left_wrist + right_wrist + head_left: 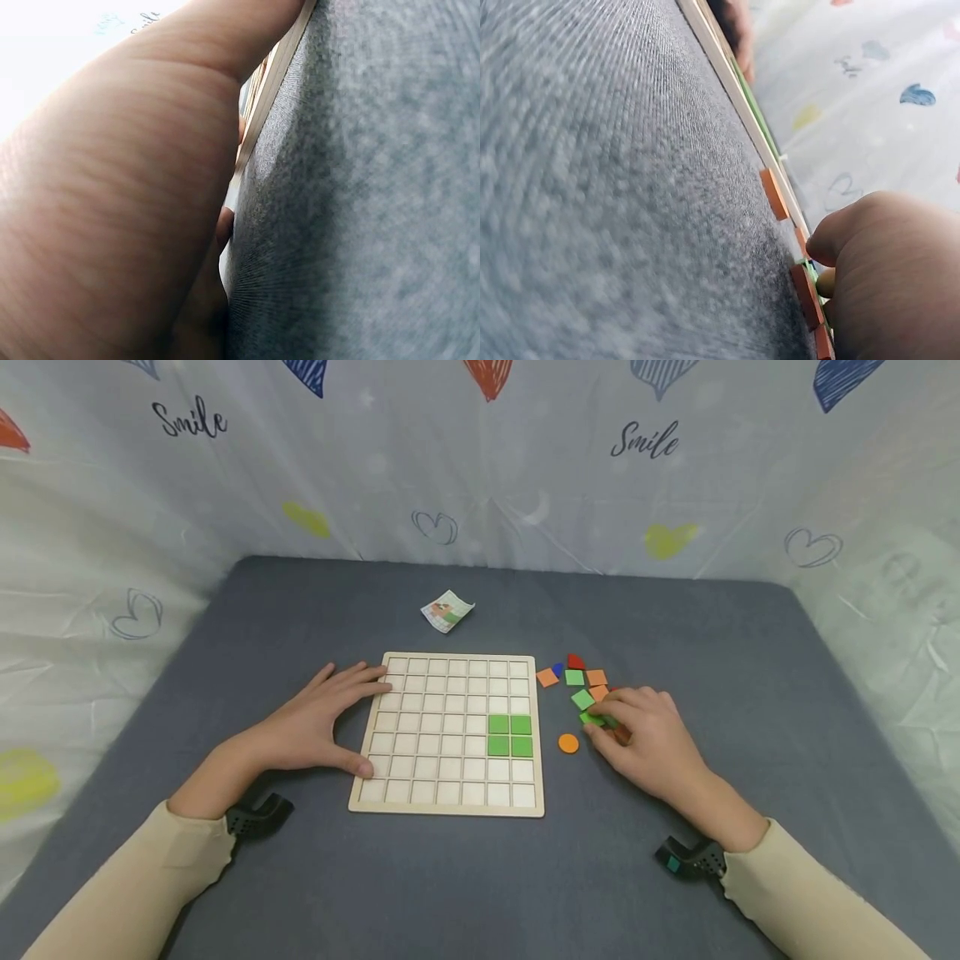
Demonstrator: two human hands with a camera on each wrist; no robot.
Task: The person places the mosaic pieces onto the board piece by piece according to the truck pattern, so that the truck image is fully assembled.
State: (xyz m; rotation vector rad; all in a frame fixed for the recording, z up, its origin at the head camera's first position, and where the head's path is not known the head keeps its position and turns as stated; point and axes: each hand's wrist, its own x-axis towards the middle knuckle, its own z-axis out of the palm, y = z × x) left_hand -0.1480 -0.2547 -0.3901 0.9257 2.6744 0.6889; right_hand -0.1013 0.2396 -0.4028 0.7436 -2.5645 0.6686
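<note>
A square wooden grid board point(427, 768) lies flat on the table, with several green squares point(509, 736) filling a block of cells near its right edge. My left hand point(318, 718) rests against the board's left side, fingers spread and thumb on the lower left rim. Among loose coloured tiles to the right of the board, my right hand point(645, 739) has its thumb and index finger around a green tile point(590, 719). The hand partly covers that tile and its neighbours. In the right wrist view, reddish tile edges point(806, 296) lie beside the fingers.
Beyond the board lies a small printed card point(447, 611). An orange round piece point(568, 743) sits between board and right hand. Orange squares point(596, 677), a light green square point(574, 677), a red piece point(575, 661) and a blue piece point(557, 668) lie close together.
</note>
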